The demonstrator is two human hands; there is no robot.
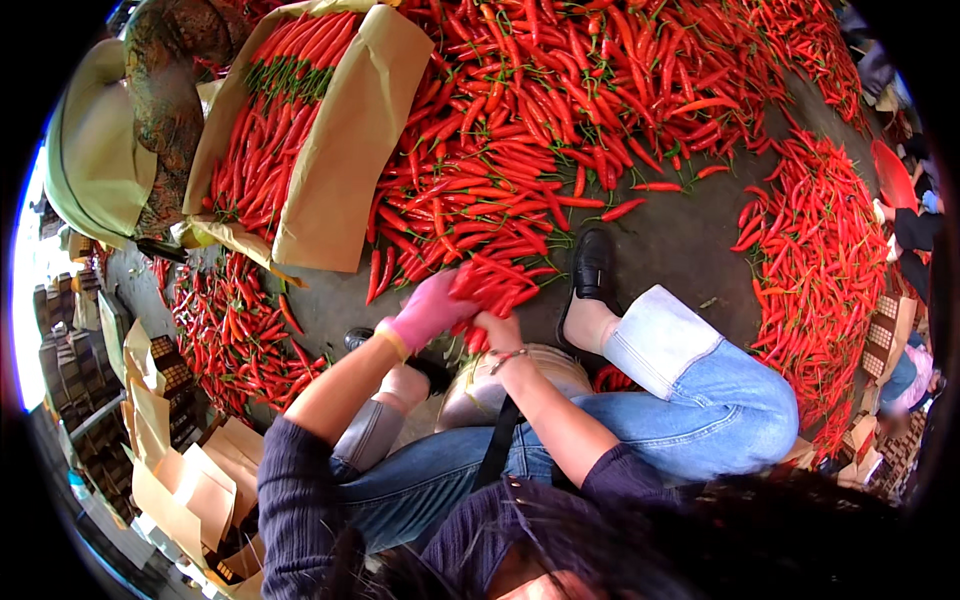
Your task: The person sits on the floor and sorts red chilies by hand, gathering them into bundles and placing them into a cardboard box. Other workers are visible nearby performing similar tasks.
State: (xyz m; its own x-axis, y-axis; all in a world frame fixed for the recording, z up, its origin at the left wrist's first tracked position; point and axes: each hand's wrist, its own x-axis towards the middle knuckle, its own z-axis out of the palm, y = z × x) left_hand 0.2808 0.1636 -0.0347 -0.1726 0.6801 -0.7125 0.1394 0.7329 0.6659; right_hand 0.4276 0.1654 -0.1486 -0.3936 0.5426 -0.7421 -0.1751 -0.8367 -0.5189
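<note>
My left hand wears a pink glove and is closed on a bunch of red chili peppers with green stems. My bare right hand, with a bracelet at the wrist, is closed on chilies just below and right of it, its fingers partly hidden by them. Beyond my hands lies a large heap of red chilies on the dark floor. Up and left stands a brown paper-lined box with chilies in rows, stems showing in a band. Under my hands is a pale rounded thing.
More chilies lie in piles at left and right. A patterned sleeve is at upper left. Brown paper and cartons stand lower left. A red basin and other people are at the right edge. My shoe rests ahead.
</note>
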